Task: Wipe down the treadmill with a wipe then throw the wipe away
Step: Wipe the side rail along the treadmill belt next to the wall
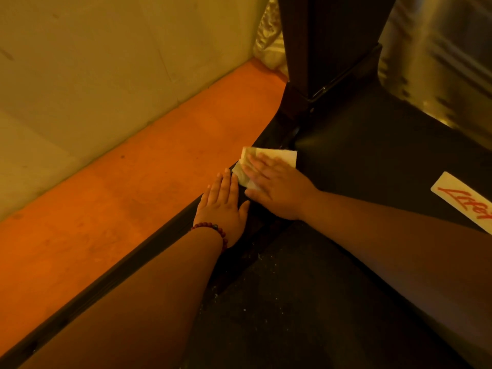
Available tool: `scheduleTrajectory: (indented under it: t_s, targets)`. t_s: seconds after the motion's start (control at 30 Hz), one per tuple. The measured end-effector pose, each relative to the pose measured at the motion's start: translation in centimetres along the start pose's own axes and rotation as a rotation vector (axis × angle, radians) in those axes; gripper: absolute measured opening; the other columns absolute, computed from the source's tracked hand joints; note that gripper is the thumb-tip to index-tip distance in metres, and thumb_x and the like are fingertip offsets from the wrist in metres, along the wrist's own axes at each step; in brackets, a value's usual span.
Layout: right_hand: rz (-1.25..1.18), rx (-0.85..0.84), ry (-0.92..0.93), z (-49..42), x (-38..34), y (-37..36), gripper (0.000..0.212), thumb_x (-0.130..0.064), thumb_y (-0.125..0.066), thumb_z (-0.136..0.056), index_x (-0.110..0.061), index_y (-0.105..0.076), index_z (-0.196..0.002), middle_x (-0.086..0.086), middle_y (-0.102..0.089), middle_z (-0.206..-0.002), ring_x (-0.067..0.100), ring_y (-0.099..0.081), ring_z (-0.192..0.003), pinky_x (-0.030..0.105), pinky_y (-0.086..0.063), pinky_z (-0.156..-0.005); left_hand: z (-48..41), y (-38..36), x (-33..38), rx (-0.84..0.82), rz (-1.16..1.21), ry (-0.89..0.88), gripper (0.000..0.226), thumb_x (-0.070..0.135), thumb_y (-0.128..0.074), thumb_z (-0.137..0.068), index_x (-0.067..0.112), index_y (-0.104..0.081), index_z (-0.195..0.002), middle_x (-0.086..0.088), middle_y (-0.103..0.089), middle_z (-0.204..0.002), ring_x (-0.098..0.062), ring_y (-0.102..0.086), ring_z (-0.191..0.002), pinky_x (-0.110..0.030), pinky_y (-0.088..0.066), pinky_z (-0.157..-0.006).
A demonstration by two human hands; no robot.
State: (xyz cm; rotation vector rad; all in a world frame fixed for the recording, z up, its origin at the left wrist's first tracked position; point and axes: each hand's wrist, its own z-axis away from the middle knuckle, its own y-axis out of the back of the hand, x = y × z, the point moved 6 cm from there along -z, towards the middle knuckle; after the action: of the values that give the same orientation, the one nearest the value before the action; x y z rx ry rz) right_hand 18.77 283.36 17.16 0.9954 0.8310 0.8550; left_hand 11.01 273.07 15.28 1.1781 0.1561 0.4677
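Nearest me, both forearms reach fwd over the treadmill (372,161). Its belt (279,302) is dark w/ pale specks on it. The side rail (127,262) runs diag. from bottom left up toward the hands.

The left hand (222,206), w/ a bead bracelet (213,229) at the wrist, lies flat on that rail. Fingers are straight and together, holding nothing, prob. just bracing.

The right hand (277,190) is a bit further on and to the right, at the rail's front end. Its fingers are straight and spread, palm down, pressing the wipe (285,155) onto the surface. It's a flat press, not a grip.

The wipe sits under and ahead of the right fingers. Its far edge pokes out past the fingertips and its left edge hangs over the rail's outer side. Its long axis lies roughly across the rail, not along it. The left fingertips are just beside its near-left corner; can't tell if they touch.

So the right hand owns the wipe. A stroke back along the rail would prob. run into the left hand first, while a push fwd has free run to the upright's base.

Beyond that, the dark upright (327,49) rises from the front cover. A pale sticker (463,203) w/ red script is off to the right. Orange floor (119,203) and a pale wall (93,62) lie to the left.
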Motion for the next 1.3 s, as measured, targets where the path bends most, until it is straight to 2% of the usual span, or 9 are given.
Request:
scheduleTrajectory:
  t_s: [0.2, 0.37, 0.53, 0.63, 0.77, 0.87, 1.0, 1.17, 1.3]
  targets:
    - [0.071, 0.047, -0.154, -0.5, 3.3, 1.4, 0.068, -0.057, -0.009, -0.098, -0.022, 0.007, -0.154, 0.000, 0.013, -0.161, 0.014, 0.014, -0.147, 0.036, 0.008, -0.120, -0.1, 0.0, -0.1, -0.015, 0.019, -0.004, 0.065, 0.047, -0.010, -0.102, 0.013, 0.019, -0.150, -0.004, 0.027, -0.157, -0.017, 0.022, -0.145, -0.031, 0.016, -0.111]
    - [-0.036, -0.014, 0.057, 0.4, -0.4, 0.0, 0.064, -0.053, -0.015, -0.101, -0.022, 0.002, -0.154, -0.002, 0.009, -0.162, 0.012, 0.011, -0.148, 0.029, 0.010, -0.116, 0.0, 0.2, -0.1, -0.010, 0.027, -0.015, 0.064, 0.046, -0.010, -0.102, 0.013, 0.018, -0.150, -0.005, 0.025, -0.158, -0.017, 0.021, -0.145, -0.030, 0.015, -0.112]
    - [-0.121, -0.006, -0.013, -0.5, 1.2, 1.2, 0.058, -0.044, -0.017, -0.104, -0.021, 0.000, -0.155, 0.000, 0.006, -0.162, 0.012, 0.009, -0.148, 0.030, 0.007, -0.117, 0.0, 0.1, -0.1, -0.026, 0.028, -0.016, 0.065, 0.046, -0.012, -0.102, 0.014, 0.019, -0.149, -0.004, 0.026, -0.157, -0.017, 0.022, -0.145, -0.032, 0.013, -0.114]
    - [-0.148, 0.104, -0.033, 0.1, 1.5, 1.7, 0.056, -0.038, -0.022, -0.105, -0.016, -0.010, -0.154, 0.003, 0.001, -0.163, 0.015, 0.006, -0.149, 0.032, 0.004, -0.119, -0.1, 0.0, -0.1, -0.033, 0.018, -0.014, 0.065, 0.046, -0.011, -0.102, 0.014, 0.020, -0.149, -0.005, 0.027, -0.157, -0.018, 0.022, -0.145, -0.033, 0.013, -0.115]
    - [0.010, 0.034, 0.013, 1.2, 1.7, 0.8, 0.069, -0.059, -0.011, -0.099, -0.019, 0.000, -0.154, 0.001, 0.004, -0.162, 0.014, 0.007, -0.148, 0.026, 0.008, -0.113, -0.1, 0.0, -0.1, -0.026, -0.009, -0.011, 0.066, 0.047, -0.011, -0.102, 0.012, 0.017, -0.150, -0.005, 0.027, -0.157, -0.019, 0.022, -0.145, -0.032, 0.014, -0.114]
    - [0.124, 0.009, 0.060, 0.7, 2.2, 0.7, 0.090, -0.072, 0.007, -0.081, -0.020, 0.005, -0.154, -0.001, 0.006, -0.162, 0.014, 0.007, -0.149, 0.028, 0.008, -0.114, -0.1, 0.0, 0.0, -0.033, -0.004, -0.016, 0.066, 0.047, -0.011, -0.102, 0.013, 0.018, -0.150, -0.005, 0.027, -0.157, -0.019, 0.022, -0.145, -0.032, 0.014, -0.114]
    - [0.127, 0.064, -0.160, -0.4, 3.2, 1.0, 0.081, -0.067, -0.004, -0.093, -0.015, 0.006, -0.154, 0.003, 0.012, -0.162, 0.015, 0.015, -0.148, 0.034, 0.010, -0.118, -0.1, -0.1, -0.1, -0.032, 0.006, -0.010, 0.066, 0.047, -0.011, -0.102, 0.013, 0.020, -0.149, -0.005, 0.027, -0.157, -0.018, 0.022, -0.145, -0.032, 0.014, -0.115]
    - [0.078, 0.005, -0.025, -0.3, 1.5, 0.4, 0.078, -0.063, -0.012, -0.095, -0.015, 0.008, -0.153, 0.003, 0.014, -0.161, 0.014, 0.015, -0.147, 0.032, 0.010, -0.117, 0.0, 0.0, -0.1, -0.041, 0.006, -0.012, 0.065, 0.045, -0.011, -0.102, 0.012, 0.019, -0.149, -0.005, 0.027, -0.157, -0.018, 0.022, -0.145, -0.032, 0.014, -0.115]
    - [0.204, 0.076, -0.205, -0.8, 4.1, 1.9, 0.077, -0.063, -0.005, -0.095, -0.013, 0.009, -0.153, 0.004, 0.015, -0.161, 0.015, 0.018, -0.147, 0.035, 0.012, -0.117, -0.1, -0.1, -0.1, -0.041, 0.014, -0.014, 0.065, 0.046, -0.010, -0.102, 0.012, 0.019, -0.149, -0.005, 0.027, -0.157, -0.018, 0.022, -0.145, -0.032, 0.013, -0.115]
